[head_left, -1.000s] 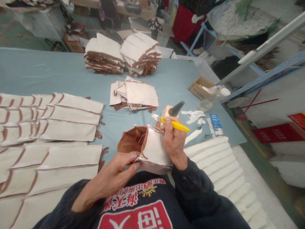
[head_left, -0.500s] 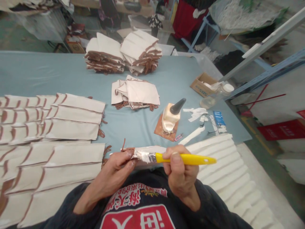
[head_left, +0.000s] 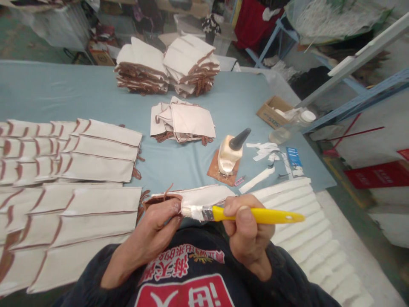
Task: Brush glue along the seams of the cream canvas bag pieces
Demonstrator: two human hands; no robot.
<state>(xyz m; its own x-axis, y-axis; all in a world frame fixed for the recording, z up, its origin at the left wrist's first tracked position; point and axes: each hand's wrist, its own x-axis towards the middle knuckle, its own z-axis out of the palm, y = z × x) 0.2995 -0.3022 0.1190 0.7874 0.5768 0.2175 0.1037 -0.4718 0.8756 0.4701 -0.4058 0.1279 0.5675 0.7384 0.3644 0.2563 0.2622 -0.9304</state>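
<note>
Blue-grey sheet-covered table (head_left: 179, 164) bore 2 cream-and-brown fabric stacks (head_left: 143, 53) at its far edge | cream fabric pouch with brown edging (head_left: 204, 195) was at table's near side | left hand (head_left: 158, 224) pinched closed on pouch's end | right hand (head_left: 247, 228) gripped closed round yellow-handled flat brush (head_left: 219, 213) | white-smeared bristles were by left fingertips; contact with pouch could not be told
</note>
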